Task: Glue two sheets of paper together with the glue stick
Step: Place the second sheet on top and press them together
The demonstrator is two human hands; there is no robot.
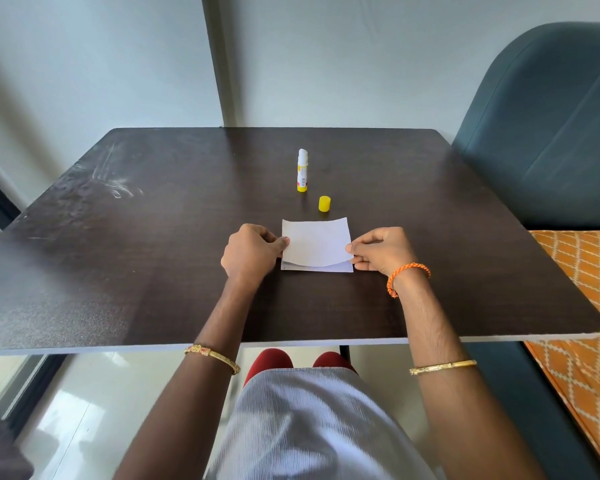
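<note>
Nearest the table's (118,271) front edge, a little right of its middle, a lower sheet of paper (329,269) lies flat on the dark surface, only a strip of its near edge and right corner showing. The upper sheet (317,241) sits over it, held between both hands: the left hand (252,252) pinches the sheet's left edge between thumb and fingers, and the right hand (381,251), with an orange braided band (406,277) at the wrist, pinches the right edge the same way. The upper sheet's near edge bows in a curve, lifted clear of the lower sheet, while its far edge reaches toward the table's back; both sheets run with their longer side left to right. Just beyond the upper sheet's far right corner, a yellow cap (324,204) stands apart from it on the table. Farther back and slightly left, the glue stick (302,170) stands upright on its yellow base, uncapped, its white tip pointing up, well apart from both hands and short of the table's far edge.
</note>
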